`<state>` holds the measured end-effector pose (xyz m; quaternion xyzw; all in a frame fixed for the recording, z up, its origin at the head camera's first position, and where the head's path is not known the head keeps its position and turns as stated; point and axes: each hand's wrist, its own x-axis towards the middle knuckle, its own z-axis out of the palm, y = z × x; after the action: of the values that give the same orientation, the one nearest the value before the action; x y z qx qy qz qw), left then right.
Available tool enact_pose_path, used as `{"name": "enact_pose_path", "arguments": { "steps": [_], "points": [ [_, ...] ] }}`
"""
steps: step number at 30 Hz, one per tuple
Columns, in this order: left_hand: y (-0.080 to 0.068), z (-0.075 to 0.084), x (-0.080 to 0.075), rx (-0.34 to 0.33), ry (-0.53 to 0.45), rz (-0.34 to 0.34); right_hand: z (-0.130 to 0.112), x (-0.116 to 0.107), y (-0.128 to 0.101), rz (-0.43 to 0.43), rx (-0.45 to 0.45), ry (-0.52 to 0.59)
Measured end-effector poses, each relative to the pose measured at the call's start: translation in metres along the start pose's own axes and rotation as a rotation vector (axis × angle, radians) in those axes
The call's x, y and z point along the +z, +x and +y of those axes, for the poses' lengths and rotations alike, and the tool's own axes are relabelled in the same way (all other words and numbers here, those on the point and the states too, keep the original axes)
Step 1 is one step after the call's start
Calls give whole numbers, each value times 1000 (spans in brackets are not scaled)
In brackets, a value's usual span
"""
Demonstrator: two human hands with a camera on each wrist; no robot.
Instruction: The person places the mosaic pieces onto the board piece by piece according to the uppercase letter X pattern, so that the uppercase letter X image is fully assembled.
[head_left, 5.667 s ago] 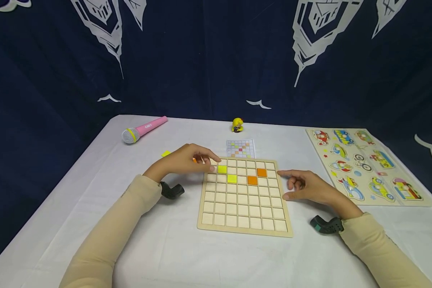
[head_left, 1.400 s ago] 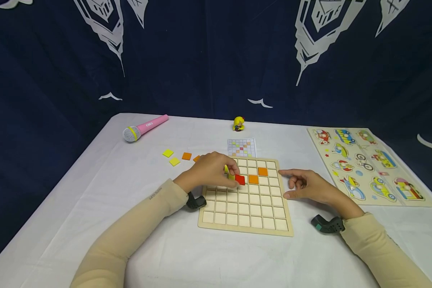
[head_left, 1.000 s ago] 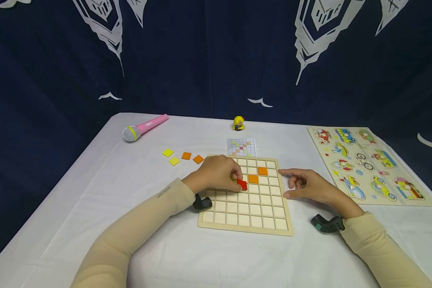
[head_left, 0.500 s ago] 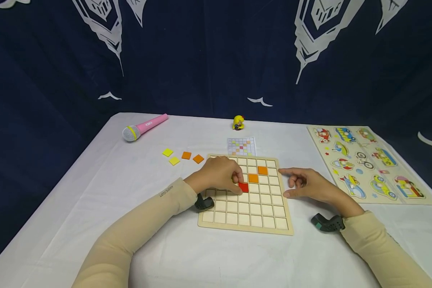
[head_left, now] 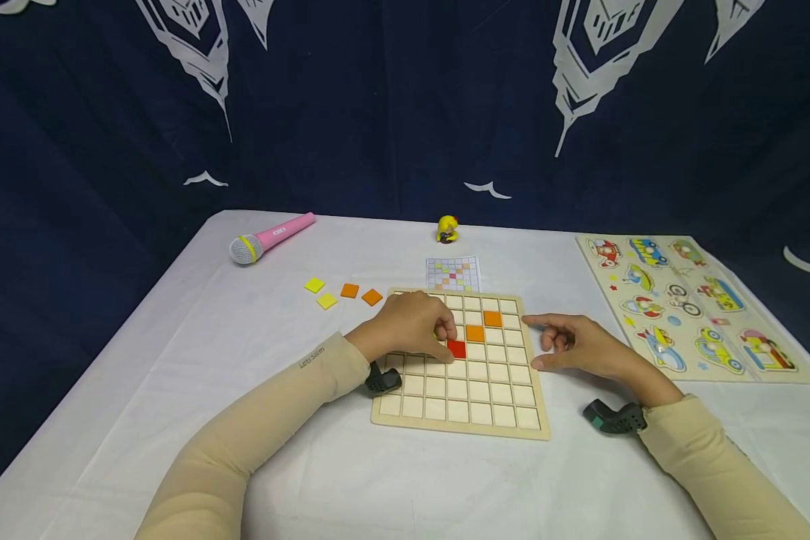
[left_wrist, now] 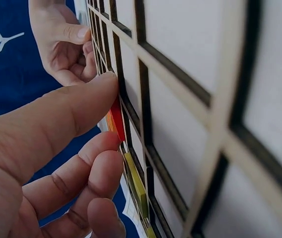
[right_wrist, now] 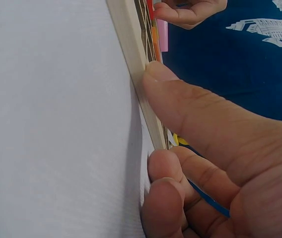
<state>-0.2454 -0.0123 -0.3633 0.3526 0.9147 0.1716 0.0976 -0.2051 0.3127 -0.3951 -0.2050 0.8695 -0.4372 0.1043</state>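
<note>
A wooden grid board (head_left: 459,411) lies mid-table. My left hand (head_left: 448,341) reaches over its left part, thumb and index fingertip pinching a red tile (head_left: 456,349) that lies in a cell. In the left wrist view the thumb (left_wrist: 81,104) presses the red tile (left_wrist: 117,119), with yellow tiles (left_wrist: 133,178) beside it. Two orange tiles (head_left: 475,333) (head_left: 493,318) sit up and to the right. My right hand (head_left: 533,343) rests against the board's right edge, its thumb (right_wrist: 180,94) on the board's rim (right_wrist: 131,44).
Loose yellow tiles (head_left: 327,301) and orange tiles (head_left: 349,291) lie left of the board. A pattern card (head_left: 452,274) sits behind it, a yellow toy (head_left: 447,229) further back, a pink microphone (head_left: 270,238) far left, a vehicle puzzle (head_left: 688,307) on the right.
My left hand came back from the loose tiles with a red tile and set it down into a cell below the orange ones. The right hand stayed at the board's edge.
</note>
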Motion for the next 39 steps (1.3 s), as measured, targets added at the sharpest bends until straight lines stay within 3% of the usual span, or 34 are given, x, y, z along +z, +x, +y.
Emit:
{"name": "enact_pose_path", "arguments": {
  "steps": [19, 23, 32, 39],
  "points": [
    [-6, -4, -2, -27, -16, -3, -2, 0, 0, 0, -4, -7],
    [-12, -11, -5, -20, -59, 9, -1, 0, 1, -1, 0, -5],
    [-28, -36, -17, 64, -192, -18, 0, 0, 0, 1, -15, -2],
    [-43, -54, -27, 64, -280, -22, 1, 0, 0, 0, -22, -3]
  ]
}}
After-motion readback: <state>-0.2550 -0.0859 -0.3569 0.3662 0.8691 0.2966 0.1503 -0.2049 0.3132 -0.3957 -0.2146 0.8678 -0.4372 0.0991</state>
